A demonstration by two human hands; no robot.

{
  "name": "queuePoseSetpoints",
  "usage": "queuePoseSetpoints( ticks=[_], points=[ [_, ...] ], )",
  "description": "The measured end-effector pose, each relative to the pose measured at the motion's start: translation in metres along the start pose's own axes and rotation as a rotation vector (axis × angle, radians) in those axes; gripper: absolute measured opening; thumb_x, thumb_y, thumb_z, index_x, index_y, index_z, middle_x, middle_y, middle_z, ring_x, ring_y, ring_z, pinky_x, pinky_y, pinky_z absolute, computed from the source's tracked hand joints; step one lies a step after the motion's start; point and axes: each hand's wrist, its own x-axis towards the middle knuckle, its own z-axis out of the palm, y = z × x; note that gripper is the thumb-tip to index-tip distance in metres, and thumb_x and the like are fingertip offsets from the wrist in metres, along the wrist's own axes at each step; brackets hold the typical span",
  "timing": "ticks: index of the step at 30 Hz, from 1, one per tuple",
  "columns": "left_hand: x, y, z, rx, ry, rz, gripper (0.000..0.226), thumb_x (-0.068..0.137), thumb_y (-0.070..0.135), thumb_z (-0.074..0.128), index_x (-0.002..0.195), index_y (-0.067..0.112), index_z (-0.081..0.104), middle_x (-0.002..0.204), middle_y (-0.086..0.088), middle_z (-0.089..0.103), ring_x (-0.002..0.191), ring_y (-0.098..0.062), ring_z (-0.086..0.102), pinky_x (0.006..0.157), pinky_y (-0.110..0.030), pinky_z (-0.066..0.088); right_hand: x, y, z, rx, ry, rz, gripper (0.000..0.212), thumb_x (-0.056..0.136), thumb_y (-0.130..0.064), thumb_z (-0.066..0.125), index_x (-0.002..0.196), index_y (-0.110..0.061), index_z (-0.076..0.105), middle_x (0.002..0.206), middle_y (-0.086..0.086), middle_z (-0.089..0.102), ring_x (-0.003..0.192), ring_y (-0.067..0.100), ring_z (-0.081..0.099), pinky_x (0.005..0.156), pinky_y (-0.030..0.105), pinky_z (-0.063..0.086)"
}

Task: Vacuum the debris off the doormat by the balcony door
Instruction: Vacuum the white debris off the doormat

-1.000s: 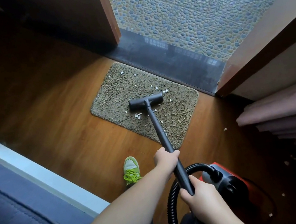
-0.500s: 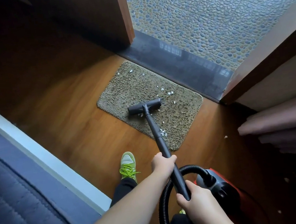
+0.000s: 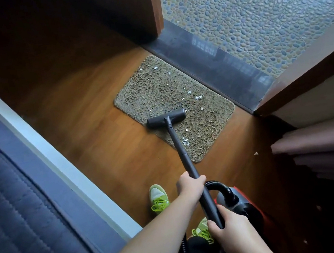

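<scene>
Warm wooden flooring (image 3: 104, 149) runs up to a dark threshold strip (image 3: 213, 64), with pebbled balcony paving beyond it. From the head view, the doormat (image 3: 155, 88) lies flat against that strip, white debris (image 3: 197, 97) scattered mostly across its far and right parts, and a small cluster (image 3: 185, 142) near the wand. The vacuum head (image 3: 166, 118) sits on the mat's near-left edge. The left hand (image 3: 189, 185) wraps round the wand (image 3: 182, 152) higher up; the right hand (image 3: 223, 224) grips its lower end, where the hose (image 3: 218, 185) loops to the red canister (image 3: 244, 203). Green shoes (image 3: 158, 197) stand just short of the mat.

This looks like mid-sweep, with the job partly done. Next, I'd judge, the head needs pushing forward and rightward, flat to the pile, over the remaining flecks.
</scene>
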Motion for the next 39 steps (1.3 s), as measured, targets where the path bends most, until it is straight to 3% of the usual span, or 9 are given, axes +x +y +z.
queuePoseSetpoints(
  ticks=[5, 8, 12, 19, 22, 26, 30, 35, 39],
  points=[
    [-0.007, -0.003, 0.003, 0.028, -0.007, -0.007, 0.02, 0.082, 0.033, 0.065, 0.098, 0.021, 0.061, 0.093, 0.002, 0.059, 0.089, -0.022, 0.058, 0.075, -0.024, 0.043, -0.005, 0.003, -0.004, -0.053, -0.019, 0.005, 0.021, 0.087, -0.04, 0.056, 0.102, -0.025, 0.056, 0.081, -0.004, 0.065, 0.072, 0.003, 0.059, 0.059, 0.009, 0.043],
    [-0.009, -0.006, 0.003, 0.025, -0.013, -0.01, 0.033, 0.084, 0.031, 0.065, 0.115, 0.019, 0.061, 0.111, -0.005, 0.065, 0.106, -0.025, 0.061, 0.08, -0.023, 0.041, -0.008, 0.002, -0.004, -0.051, -0.03, 0.026, 0.021, 0.086, -0.04, 0.056, 0.104, -0.029, 0.055, 0.086, -0.006, 0.066, 0.072, 0.0, 0.057, 0.059, 0.005, 0.042],
    [-0.008, -0.006, 0.003, -0.001, 0.005, -0.034, 0.054, 0.087, 0.031, 0.063, 0.136, 0.012, 0.051, 0.134, -0.006, 0.058, 0.121, -0.025, 0.055, 0.089, -0.023, 0.04, -0.007, 0.002, -0.003, -0.039, -0.028, 0.038, 0.021, 0.086, -0.038, 0.056, 0.105, -0.029, 0.055, 0.088, -0.005, 0.066, 0.073, -0.001, 0.058, 0.061, 0.004, 0.042],
    [0.002, 0.011, -0.009, 0.01, 0.011, -0.029, 0.047, 0.084, 0.03, 0.064, 0.127, 0.012, 0.058, 0.126, -0.007, 0.063, 0.114, -0.027, 0.058, 0.089, -0.027, 0.044, 0.008, -0.011, -0.003, -0.036, -0.016, -0.008, 0.015, 0.088, -0.038, 0.055, 0.094, -0.024, 0.054, 0.075, -0.002, 0.063, 0.067, 0.004, 0.057, 0.061, 0.009, 0.042],
    [0.01, 0.02, -0.015, 0.0, 0.007, -0.024, 0.047, 0.082, 0.032, 0.065, 0.125, 0.013, 0.059, 0.118, -0.006, 0.064, 0.107, -0.027, 0.06, 0.087, -0.029, 0.047, 0.017, -0.021, -0.004, -0.061, -0.006, -0.018, 0.014, 0.089, -0.038, 0.053, 0.092, -0.024, 0.052, 0.071, -0.006, 0.058, 0.06, 0.004, 0.052, 0.052, 0.012, 0.04],
    [0.021, 0.029, -0.022, -0.009, 0.026, -0.001, 0.032, 0.081, 0.032, 0.067, 0.108, 0.016, 0.062, 0.101, -0.001, 0.063, 0.089, -0.025, 0.058, 0.076, -0.028, 0.048, 0.029, -0.031, -0.006, -0.04, -0.014, -0.016, 0.012, 0.09, -0.037, 0.051, 0.093, -0.025, 0.053, 0.074, -0.006, 0.06, 0.064, 0.007, 0.056, 0.049, 0.013, 0.034],
    [0.025, 0.033, -0.024, -0.02, 0.025, -0.013, 0.024, 0.08, 0.031, 0.067, 0.096, 0.021, 0.052, 0.099, -0.003, 0.064, 0.088, -0.025, 0.06, 0.073, -0.028, 0.048, 0.034, -0.036, -0.009, -0.032, -0.022, -0.023, 0.012, 0.09, -0.034, 0.051, 0.092, -0.023, 0.053, 0.072, -0.005, 0.059, 0.06, 0.007, 0.053, 0.048, 0.015, 0.035],
    [0.021, 0.029, -0.019, -0.012, 0.027, -0.003, 0.026, 0.079, 0.031, 0.065, 0.098, 0.013, 0.061, 0.1, -0.005, 0.066, 0.085, -0.025, 0.058, 0.071, -0.028, 0.047, 0.029, -0.029, -0.01, -0.016, -0.041, -0.015, 0.012, 0.091, -0.035, 0.05, 0.096, -0.025, 0.053, 0.075, -0.005, 0.061, 0.064, 0.007, 0.056, 0.049, 0.014, 0.037],
    [0.014, 0.023, -0.011, -0.035, 0.012, -0.007, 0.036, 0.084, 0.027, 0.064, 0.117, 0.014, 0.059, 0.109, -0.002, 0.06, 0.087, -0.022, 0.052, 0.077, -0.026, 0.045, 0.023, -0.018, -0.011, -0.039, -0.035, -0.016, 0.014, 0.09, -0.037, 0.052, 0.099, -0.027, 0.054, 0.074, -0.006, 0.061, 0.063, 0.006, 0.056, 0.048, 0.013, 0.037]
  ],
)
